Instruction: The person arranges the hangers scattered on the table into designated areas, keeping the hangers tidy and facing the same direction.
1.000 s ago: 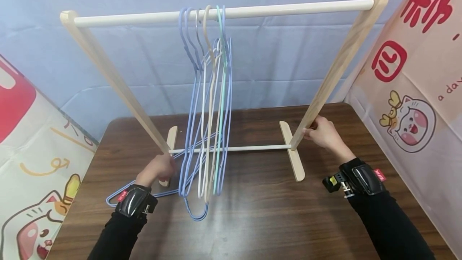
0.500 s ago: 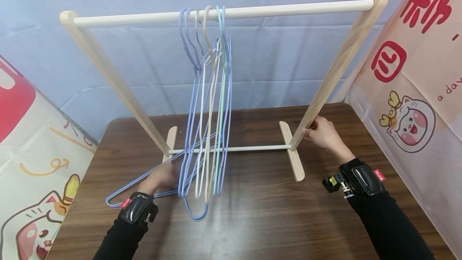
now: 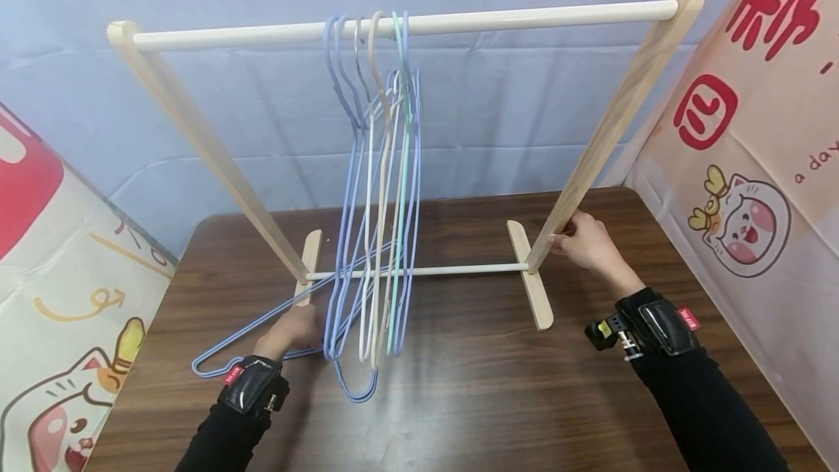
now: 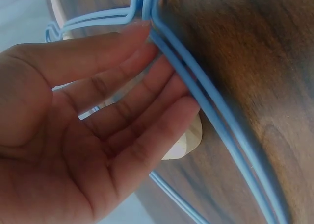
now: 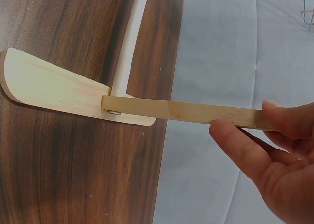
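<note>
A wooden clothes rack with a white top rail point(image 3: 524, 19) stands on the table. Several wire hangers, blue, white, beige and mint green point(image 3: 400, 239), hang left of the rail's middle. Low beside the rack's left foot point(image 3: 312, 250), my left hand point(image 3: 298, 330) is at the blue hangers point(image 3: 242, 333) lying on the tabletop. In the left wrist view its thumb and fingertips meet at a pair of blue wires point(image 4: 216, 116). My right hand point(image 3: 586, 242) pinches the lower part of the right wooden upright point(image 5: 191, 111) between thumb and fingers.
The rack's lower white bar point(image 3: 472, 268) joins both uprights just above the brown table point(image 3: 472, 384). A wooden foot point(image 3: 539, 301) lies under the right upright. Blue cloth point(image 3: 229, 108) rises behind, and printed cloths point(image 3: 741, 253) flank the sides.
My left hand has moved down and a little right, from the base of the left upright to the blue hangers on the table. The right hand and the rack stay put.
</note>
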### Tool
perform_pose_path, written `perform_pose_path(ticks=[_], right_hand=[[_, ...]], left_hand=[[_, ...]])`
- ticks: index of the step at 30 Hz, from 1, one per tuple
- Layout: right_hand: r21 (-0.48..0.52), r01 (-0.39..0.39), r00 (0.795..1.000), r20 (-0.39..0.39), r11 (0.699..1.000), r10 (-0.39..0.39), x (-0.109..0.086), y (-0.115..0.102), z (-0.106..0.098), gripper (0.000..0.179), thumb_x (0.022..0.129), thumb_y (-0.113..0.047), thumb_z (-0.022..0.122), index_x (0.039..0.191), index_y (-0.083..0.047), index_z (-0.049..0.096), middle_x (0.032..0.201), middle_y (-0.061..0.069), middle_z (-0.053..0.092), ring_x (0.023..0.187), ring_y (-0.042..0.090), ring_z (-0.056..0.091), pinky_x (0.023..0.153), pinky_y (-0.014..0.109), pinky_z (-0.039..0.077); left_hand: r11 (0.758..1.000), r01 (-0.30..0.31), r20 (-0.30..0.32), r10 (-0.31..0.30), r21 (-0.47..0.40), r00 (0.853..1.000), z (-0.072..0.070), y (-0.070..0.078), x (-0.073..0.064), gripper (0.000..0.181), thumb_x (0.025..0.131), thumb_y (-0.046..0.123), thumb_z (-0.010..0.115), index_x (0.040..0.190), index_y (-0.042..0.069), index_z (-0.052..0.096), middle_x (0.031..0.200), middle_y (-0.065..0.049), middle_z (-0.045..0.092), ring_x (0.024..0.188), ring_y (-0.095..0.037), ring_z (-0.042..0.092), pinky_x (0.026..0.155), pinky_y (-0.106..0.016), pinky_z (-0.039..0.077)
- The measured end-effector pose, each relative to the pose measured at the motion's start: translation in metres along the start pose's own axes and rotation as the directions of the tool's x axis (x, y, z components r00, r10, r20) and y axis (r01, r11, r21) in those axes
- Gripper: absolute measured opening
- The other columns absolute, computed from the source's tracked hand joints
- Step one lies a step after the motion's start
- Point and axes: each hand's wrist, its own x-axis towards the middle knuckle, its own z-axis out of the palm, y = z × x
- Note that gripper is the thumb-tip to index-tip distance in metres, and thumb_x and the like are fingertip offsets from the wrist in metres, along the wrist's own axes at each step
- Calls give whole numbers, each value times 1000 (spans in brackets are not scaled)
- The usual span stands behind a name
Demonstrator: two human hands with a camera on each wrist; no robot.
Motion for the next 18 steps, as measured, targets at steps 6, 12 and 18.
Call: perform_pose_path(ticks=[6,12,18], right_hand=[[-4,3,1000,0,1000,-3,0,1,0,31,90,-1,53,115,16,44,99,34,54,90,42,60,68,34,53],[6,-6,1000,2,1000,6,0,1,0,30,90,-2,53,113,15,45,99,34,54,90,41,61,71,37,52],[6,-8,1000,2,1000,8,0,1,0,31,90,-1,53,114,15,44,99,34,54,89,41,61,70,36,52]], left_hand=[[1000,4,-17,-4,10,1000,1,2,-3,17,60,-3,71,63,5,55,60,-5,52,53,-17,46,49,-29,39],[1000,24,-32,-23,19,999,4,0,-2,19,59,-1,70,62,8,54,59,-1,51,55,-19,48,51,-32,41],[997,75,-29,-74,28,997,5,2,-1,18,57,1,70,62,8,55,62,-3,53,57,-21,50,52,-34,42]])
